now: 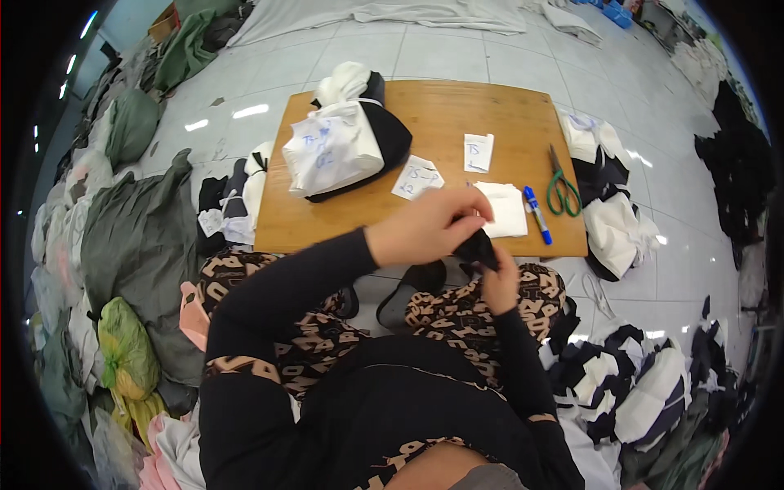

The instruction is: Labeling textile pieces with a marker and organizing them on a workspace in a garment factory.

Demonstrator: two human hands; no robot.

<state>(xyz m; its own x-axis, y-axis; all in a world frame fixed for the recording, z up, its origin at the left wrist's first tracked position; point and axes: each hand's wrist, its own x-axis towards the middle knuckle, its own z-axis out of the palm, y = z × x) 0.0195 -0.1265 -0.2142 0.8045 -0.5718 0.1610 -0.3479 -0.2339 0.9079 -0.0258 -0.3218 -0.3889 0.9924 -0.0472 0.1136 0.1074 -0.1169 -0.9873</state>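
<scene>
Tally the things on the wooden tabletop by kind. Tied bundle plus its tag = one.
Tied black-and-white cloth bundle: 1
Loose paper slips with writing: 2
White stack: 1
Blue-and-white marker: 1
Green-handled scissors: 1
Total: 6

we've got a yellow-green plastic bag [128,351] on our left, just beside a dark grey sheet [135,245], and up ahead, white cloth [327,15] spread across pale tiles [445,57]!
</scene>
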